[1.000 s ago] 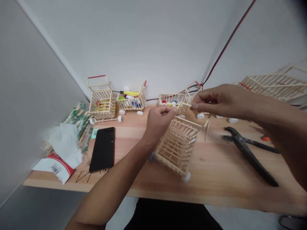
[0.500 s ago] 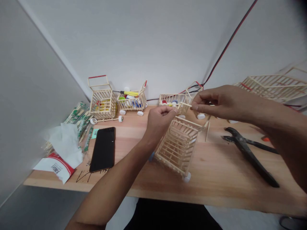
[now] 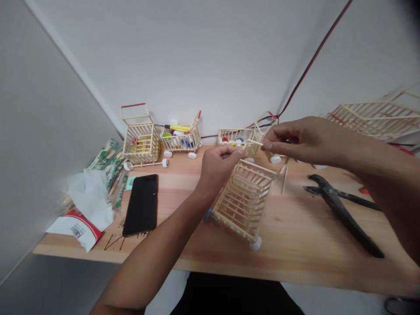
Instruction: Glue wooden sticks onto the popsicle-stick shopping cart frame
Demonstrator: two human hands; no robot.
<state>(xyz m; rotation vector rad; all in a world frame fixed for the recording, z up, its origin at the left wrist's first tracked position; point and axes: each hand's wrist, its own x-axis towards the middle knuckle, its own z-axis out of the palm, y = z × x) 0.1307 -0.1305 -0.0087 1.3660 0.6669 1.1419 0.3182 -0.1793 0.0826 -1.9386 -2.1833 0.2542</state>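
Note:
A miniature shopping cart [image 3: 241, 199] built of thin wooden sticks stands tilted in front of me, with a white wheel [image 3: 255, 243] and a blue one showing at its near end. My left hand [image 3: 218, 170] is closed in a pinch at the cart's far left corner, where an upright stick rises; the exact grip is partly hidden. Between the thumb and fingers of my right hand [image 3: 292, 140] is a short wooden stick [image 3: 254, 142]. Its free end points left, close to the upright by my left fingertips; whether they touch I cannot tell.
Finished-looking stick carts [image 3: 139, 138] line the wall, some holding coloured caps. Black pliers [image 3: 341, 214] lie at right, near a loose stick [image 3: 284, 179]. At left are a phone [image 3: 141, 205], crumpled tissue [image 3: 90, 197] and packaged sticks [image 3: 110, 162].
Both hands, the short stick and the cart keep almost the same places. Only a tiny overall shift of the view shows.

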